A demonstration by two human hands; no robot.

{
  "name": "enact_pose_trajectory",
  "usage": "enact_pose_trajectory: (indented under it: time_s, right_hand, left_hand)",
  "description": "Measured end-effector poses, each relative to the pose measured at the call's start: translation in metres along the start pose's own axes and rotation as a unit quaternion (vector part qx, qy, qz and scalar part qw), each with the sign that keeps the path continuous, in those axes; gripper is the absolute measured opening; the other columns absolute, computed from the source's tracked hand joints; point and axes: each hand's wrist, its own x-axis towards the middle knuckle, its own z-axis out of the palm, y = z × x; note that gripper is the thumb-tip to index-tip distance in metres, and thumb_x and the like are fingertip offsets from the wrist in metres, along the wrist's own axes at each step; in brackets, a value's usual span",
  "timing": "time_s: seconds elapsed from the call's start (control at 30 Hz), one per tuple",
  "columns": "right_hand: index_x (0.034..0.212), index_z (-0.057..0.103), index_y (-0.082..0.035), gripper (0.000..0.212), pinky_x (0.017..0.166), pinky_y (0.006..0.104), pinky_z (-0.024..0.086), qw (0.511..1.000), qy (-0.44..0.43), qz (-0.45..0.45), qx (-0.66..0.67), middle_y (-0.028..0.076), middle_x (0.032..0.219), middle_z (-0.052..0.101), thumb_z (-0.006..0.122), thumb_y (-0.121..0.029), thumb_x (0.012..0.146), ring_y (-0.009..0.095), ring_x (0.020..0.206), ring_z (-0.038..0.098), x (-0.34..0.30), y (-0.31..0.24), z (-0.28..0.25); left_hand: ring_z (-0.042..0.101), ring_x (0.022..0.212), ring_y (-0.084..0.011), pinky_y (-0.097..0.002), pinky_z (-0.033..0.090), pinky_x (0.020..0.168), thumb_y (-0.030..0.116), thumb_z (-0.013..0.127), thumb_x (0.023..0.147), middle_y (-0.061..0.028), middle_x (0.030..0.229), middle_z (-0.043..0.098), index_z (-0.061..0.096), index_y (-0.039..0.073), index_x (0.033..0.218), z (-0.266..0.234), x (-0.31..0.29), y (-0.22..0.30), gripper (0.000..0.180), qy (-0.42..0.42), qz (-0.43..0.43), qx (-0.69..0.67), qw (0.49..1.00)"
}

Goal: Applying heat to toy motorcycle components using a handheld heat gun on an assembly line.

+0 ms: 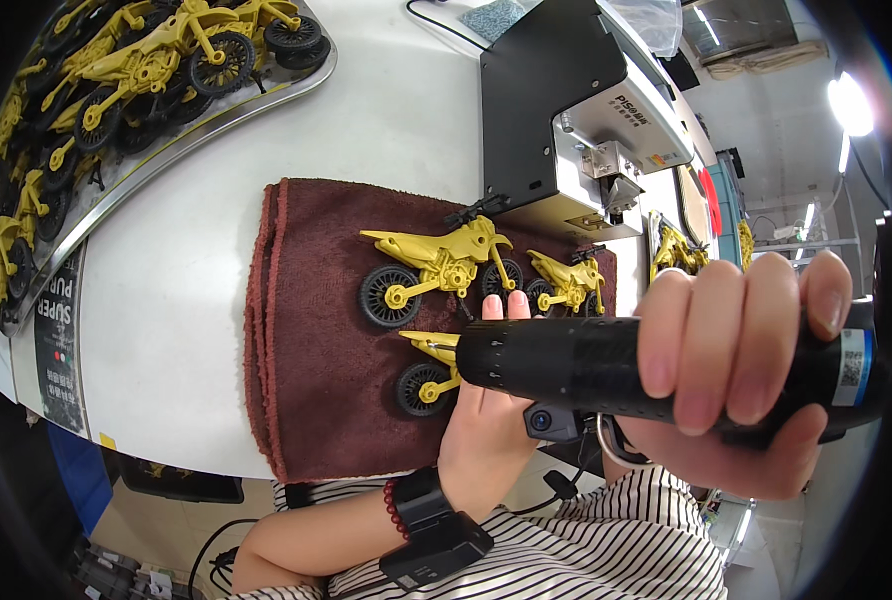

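My right hand (731, 345) is wrapped round a thick black electric screwdriver (566, 362), which lies crosswise in view. Beneath its front end, a yellow toy motorcycle (428, 386) with black wheels rests on a folded brown towel (316, 400). My left hand (486, 440) grips this toy from the near side, two fingertips showing beyond the screwdriver. The driver's body hides the toy's front half and most of the left fingers. Just farther off on the towel stands another yellow toy motorcycle (446, 265), with a third toy motorcycle (569, 283) to its right.
A black and silver bench machine (536, 130) stands behind the towel. At the far left, a metal-rimmed tray (191, 133) is heaped with yellow toy motorcycles. The white table's (176, 400) near edge runs in front of me. More yellow parts (678, 250) lie right of the machine.
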Motion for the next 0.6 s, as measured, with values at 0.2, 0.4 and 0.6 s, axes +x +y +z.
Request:
enact_pose_trajectory:
  time_s: [0.2, 0.4, 0.6]
  right_hand:
    - [0.107, 0.032, -0.005, 0.04, 0.062, 0.0309, 0.041, 0.993, -0.11, 0.035, -0.012, 0.005, 0.077, 0.048, 0.058, -0.016, 0.079, 0.015, 0.062, 0.049, 0.008, 0.012, -0.004]
    - [0.108, 0.032, -0.005, 0.04, 0.064, 0.032, 0.041, 0.999, -0.038, 0.036, 0.01, 0.006, 0.078, 0.048, 0.058, -0.016, 0.079, 0.016, 0.063, 0.049, 0.002, 0.013, 0.002]
    - [0.108, 0.032, -0.005, 0.039, 0.064, 0.0318, 0.04, 0.981, -0.159, -0.044, 0.102, 0.006, 0.078, 0.047, 0.057, -0.016, 0.08, 0.016, 0.065, 0.049, 0.009, 0.035, -0.017]
  left_hand:
    - [0.032, 0.124, -0.0378, -0.0402, 0.029, 0.103, 0.02, 0.046, 0.081, -0.0232, 0.133, 0.033, 0.039, 0.006, 0.128, 0.009, -0.007, -0.005, 0.049, -0.034, -0.069, -0.164, 0.983]
    - [0.03, 0.125, -0.0395, -0.0421, 0.028, 0.104, 0.016, 0.047, 0.08, -0.0233, 0.134, 0.031, 0.036, 0.005, 0.13, 0.004, -0.014, -0.003, 0.053, -0.104, -0.007, -0.025, 0.994]
    - [0.03, 0.125, -0.0393, -0.0426, 0.027, 0.104, 0.016, 0.047, 0.08, -0.0218, 0.134, 0.031, 0.034, 0.003, 0.13, 0.002, -0.01, 0.0, 0.054, -0.108, -0.047, -0.086, 0.989]
